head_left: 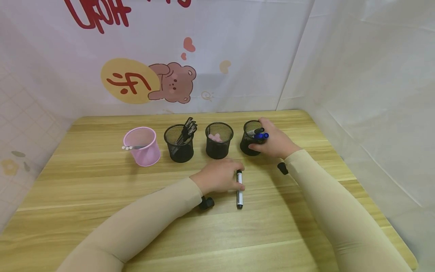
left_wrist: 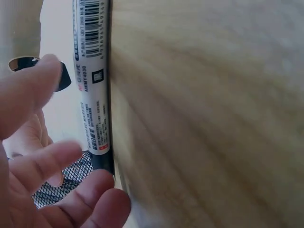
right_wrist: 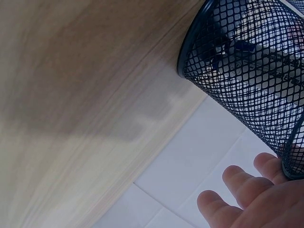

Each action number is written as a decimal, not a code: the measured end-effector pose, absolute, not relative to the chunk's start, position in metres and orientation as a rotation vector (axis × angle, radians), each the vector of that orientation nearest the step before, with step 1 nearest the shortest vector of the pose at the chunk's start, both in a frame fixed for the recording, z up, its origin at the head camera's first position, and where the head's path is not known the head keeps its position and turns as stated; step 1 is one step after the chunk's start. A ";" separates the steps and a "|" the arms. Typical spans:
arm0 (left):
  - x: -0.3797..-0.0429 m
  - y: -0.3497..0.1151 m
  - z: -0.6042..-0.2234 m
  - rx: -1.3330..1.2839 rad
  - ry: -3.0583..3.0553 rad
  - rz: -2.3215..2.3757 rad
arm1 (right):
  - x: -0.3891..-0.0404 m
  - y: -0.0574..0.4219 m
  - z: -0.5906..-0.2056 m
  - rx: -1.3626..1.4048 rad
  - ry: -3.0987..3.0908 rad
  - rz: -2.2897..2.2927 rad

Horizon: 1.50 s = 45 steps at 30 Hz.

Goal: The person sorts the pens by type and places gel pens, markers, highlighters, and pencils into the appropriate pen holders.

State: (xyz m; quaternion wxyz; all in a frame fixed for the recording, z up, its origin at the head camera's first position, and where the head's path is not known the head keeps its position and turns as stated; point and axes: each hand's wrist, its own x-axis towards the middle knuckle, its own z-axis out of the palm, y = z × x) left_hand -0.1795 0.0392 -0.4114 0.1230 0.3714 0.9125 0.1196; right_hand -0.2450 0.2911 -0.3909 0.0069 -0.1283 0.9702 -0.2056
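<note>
A white whiteboard marker (head_left: 239, 194) with black ends lies lengthwise on the table. My left hand (head_left: 219, 175) is right over it, thumb across its barrel and a fingertip near its far end. In the left wrist view the thumb (left_wrist: 47, 78) stands apart from the barrel, and the fingertips reach the black end. My right hand (head_left: 276, 139) holds a black mesh pen cup (head_left: 249, 147) at the far right, thumb in front and fingers behind the rim. Inside that cup lean a blue-capped marker (head_left: 261, 136) and a black-capped one (head_left: 255, 131).
Left of the held cup stand a black mesh cup (head_left: 217, 149) with pink-topped pens, another mesh cup (head_left: 180, 153) with several black pens, and a pink cup (head_left: 149, 154) with white-ended pens. A white curtain (head_left: 255, 56) hangs behind the wooden table (head_left: 85, 166).
</note>
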 end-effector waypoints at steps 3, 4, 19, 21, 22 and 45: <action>-0.180 0.039 -0.412 1.105 2.643 0.322 | -0.245 0.291 -0.391 -0.393 3.031 -0.628; -0.180 0.039 -0.412 1.105 2.637 0.324 | -0.245 0.291 -0.391 -0.389 3.030 -0.623; -0.182 0.039 -0.411 1.048 2.629 0.412 | -0.247 0.294 -0.393 -0.357 3.027 -0.615; -0.182 0.040 -0.411 1.032 2.631 0.423 | -0.247 0.294 -0.393 -0.359 3.026 -0.623; -0.182 0.040 -0.411 1.018 2.632 0.430 | -0.247 0.294 -0.393 -0.359 3.026 -0.625; -0.185 0.042 -0.412 0.957 2.540 0.393 | -0.245 0.291 -0.390 -0.348 3.014 -0.638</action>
